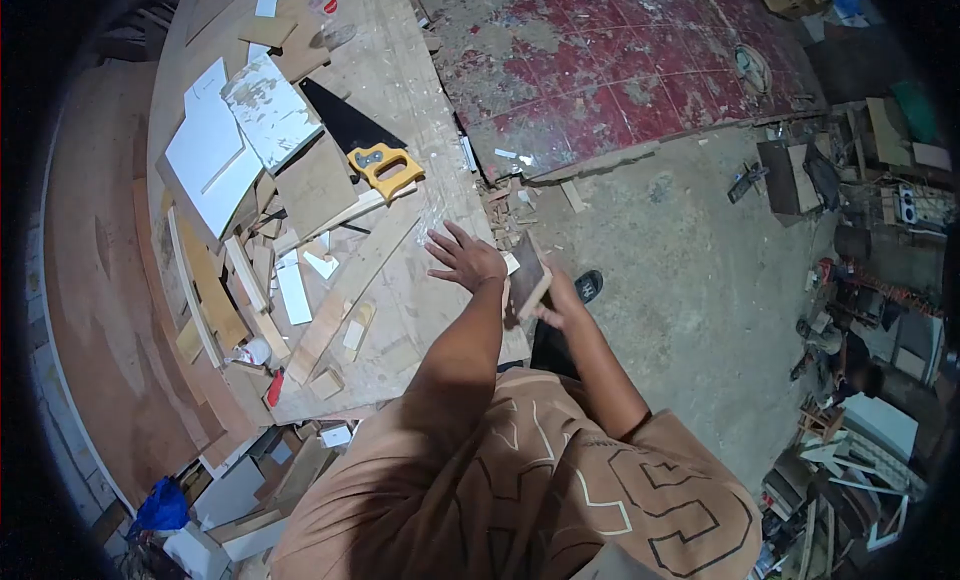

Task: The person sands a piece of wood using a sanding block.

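Observation:
My left hand (467,259) is over the wooden workbench (400,325) near its right edge, palm down with its fingers spread. My right hand (562,298) holds a small dark board (528,272) with a pale edge, just off the bench's right side. A small pale piece (512,263) shows between the board and my left wrist. Up the bench lies a hand saw with a yellow handle (385,170) and a black blade (345,118), the blade pointing to the upper left.
White boards (215,155), a paint-marked block (270,110) and wood strips (325,330) cover the bench's left half. Wood scraps (510,208) lie on the floor beside the bench's right edge. A red tiled surface (600,70) is beyond; piled materials (880,420) stand at the far right.

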`<state>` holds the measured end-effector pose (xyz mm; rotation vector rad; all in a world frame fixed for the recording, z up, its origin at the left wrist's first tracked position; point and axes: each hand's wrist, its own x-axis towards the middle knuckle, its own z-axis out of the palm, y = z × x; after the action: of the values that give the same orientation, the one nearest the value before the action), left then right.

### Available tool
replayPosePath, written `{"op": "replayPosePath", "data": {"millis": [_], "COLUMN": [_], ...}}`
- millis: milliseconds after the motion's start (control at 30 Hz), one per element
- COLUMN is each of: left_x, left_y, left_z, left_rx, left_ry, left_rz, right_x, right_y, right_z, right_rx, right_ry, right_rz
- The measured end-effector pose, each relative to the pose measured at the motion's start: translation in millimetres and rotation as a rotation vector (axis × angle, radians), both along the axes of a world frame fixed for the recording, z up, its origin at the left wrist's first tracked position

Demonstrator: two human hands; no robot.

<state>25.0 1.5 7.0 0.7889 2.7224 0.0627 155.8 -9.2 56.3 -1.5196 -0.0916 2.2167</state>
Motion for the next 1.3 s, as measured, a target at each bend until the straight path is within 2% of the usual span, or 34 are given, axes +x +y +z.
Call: {"op": "replayPosePath", "data": {"millis": [67, 133, 200, 267, 367, 500, 633, 767, 867, 933, 967, 1067, 1133, 1200, 1300], "left_x": [0.6, 1.8, 1.3, 0.8, 0.4, 0.6, 1.7, 1.6, 1.2, 2.1, 2.5, 2.9, 2.1, 2.5, 2.5], "left_y": [-4.1, -1.7, -1.1, -0.2, 1.3, -0.4, -1.2, -1.8, 0.5, 0.2, -0.8, -0.8, 0.2, -1.8, 0.2], "left_z": [-1.4, -2.6, -2.8, -2.3, -1.9, -6.4, -5.0, -8.0, -6.4, -4.7, -6.3, -9.4, -5.3, -5.0, -2.9], "left_rx": [-0.001, 0.016, 0.001, 0.008, 0.021, 0.002, 0.011, 0.004, 0.012, -0.031, -0.035, -0.001, -0.036, -0.025, -0.01], "left_ry": [0.008, 0.018, 0.029, 0.03, 0.03, 0.028, 0.026, 0.042, 0.053, 0.033, 0.028, 0.048, 0.05, 0.051, 0.044], "left_rz": [-0.002, -0.009, -0.006, -0.007, -0.016, -0.005, 0.0, -0.008, -0.009, 0.001, 0.0, 0.006, -0.001, -0.001, 0.0], "right_x": [11.2, 1.2, -10.9, -12.7, -5.4, 14.3, 15.9, -0.5, -0.1, 7.5, 9.6, 5.3, -1.2, -12.4, -15.5], "right_y": [-7.6, -6.7, -0.6, 4.5, 4.5, -8.7, -4.6, 10.1, 10.0, 8.1, 8.2, 11.6, 17.2, 16.9, 18.6], "right_z": [24.1, 31.3, 7.4, -39.5, -48.8, 14.1, -0.4, -64.5, -49.8, -12.7, 17.6, 36.4, -3.3, -53.9, -73.4], "right_rx": [-0.021, -0.02, -0.017, -0.027, -0.044, -0.076, -0.058, -0.094, -0.065, 0.176, 0.118, 0.066, 0.108, 0.017, -0.039], "right_ry": [0.107, 0.091, 0.021, 0.017, 0.18, 0.284, 0.385, 0.326, 0.276, -0.171, -0.234, -0.26, -0.231, -0.293, -0.225], "right_rz": [0.114, 0.077, -0.018, -0.027, -0.087, -0.057, -0.082, -0.101, -0.069, 0.488, 0.518, 0.477, 0.46, 0.401, 0.373]}}
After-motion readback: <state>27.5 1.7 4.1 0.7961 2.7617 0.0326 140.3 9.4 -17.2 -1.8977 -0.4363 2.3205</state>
